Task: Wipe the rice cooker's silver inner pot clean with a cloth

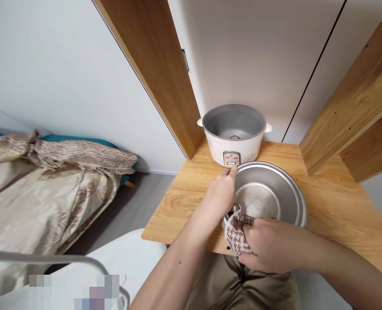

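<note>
A wide, shallow metal bowl (258, 202) rests on the wooden tabletop near its front edge. Around its left rim is my left hand (221, 191), closed, with one finger stretched forward close to the cooker's front panel; its other fingers are partly hidden. My right hand (268, 245) grips a brown-and-white patterned cloth (237, 237), bunched against the bowl's near left rim. Just behind the bowl stands a white rice cooker (215, 146), lidless, with no inner pot in it, so its grey inside shows. Two small white handles stick out at its sides.
The wooden tabletop (336, 202) meets a wooden post (158, 77) at back left and wooden beams at right. At left, a bed (64, 193) has a patterned cover. A white surface with a grey tube (48, 258) lies at lower left.
</note>
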The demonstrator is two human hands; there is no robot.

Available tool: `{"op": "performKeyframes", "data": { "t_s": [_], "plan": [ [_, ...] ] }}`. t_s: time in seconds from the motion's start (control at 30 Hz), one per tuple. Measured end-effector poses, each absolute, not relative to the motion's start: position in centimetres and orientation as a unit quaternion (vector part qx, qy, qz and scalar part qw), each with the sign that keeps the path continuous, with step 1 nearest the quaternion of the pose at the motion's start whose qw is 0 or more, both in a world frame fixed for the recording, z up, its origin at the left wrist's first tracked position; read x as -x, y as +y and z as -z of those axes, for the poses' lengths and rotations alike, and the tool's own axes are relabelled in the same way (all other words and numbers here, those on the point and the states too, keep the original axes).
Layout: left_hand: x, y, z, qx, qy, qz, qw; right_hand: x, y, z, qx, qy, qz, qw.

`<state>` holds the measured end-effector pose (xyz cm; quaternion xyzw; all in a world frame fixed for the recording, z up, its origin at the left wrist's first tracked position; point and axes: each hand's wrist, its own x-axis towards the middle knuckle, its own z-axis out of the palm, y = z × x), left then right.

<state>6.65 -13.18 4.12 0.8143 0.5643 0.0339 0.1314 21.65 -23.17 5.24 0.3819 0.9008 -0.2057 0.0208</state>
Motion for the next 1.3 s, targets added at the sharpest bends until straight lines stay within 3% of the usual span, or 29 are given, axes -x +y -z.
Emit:
{"op": "performKeyframes", "data": {
  "t_s": [0.2, 0.43, 0.67, 0.9, 1.13, 1.3],
  "plan": [
    [-6.5, -13.1, -3.9, -0.818, 0.556, -0.052, 0.139, -21.2, -23.9, -5.1, -0.409, 0.904, 0.122, 0.034],
    [-6.3, -12.9, -3.1, -0.819, 0.551, -0.081, 0.134, -21.7, -23.4, -5.1, -0.37, 0.909, 0.193, -0.002],
    [-6.2, -12.9, -2.8, -0.822, 0.548, -0.079, 0.134, -20.9, -24.7, -4.8, -0.419, 0.903, 0.084, 0.031],
    [-6.2, -12.9, -2.9, -0.822, 0.547, -0.084, 0.135, -21.8, -23.5, -5.2, -0.388, 0.896, 0.212, 0.022],
    [-6.2, -12.8, -2.9, -0.823, 0.545, -0.086, 0.138, -21.2, -24.3, -5.1, -0.403, 0.905, 0.116, 0.071],
    [-6.2, -12.7, -3.0, -0.826, 0.538, -0.087, 0.143, -21.6, -24.0, -4.8, -0.405, 0.897, 0.173, 0.023]
  ]
}}
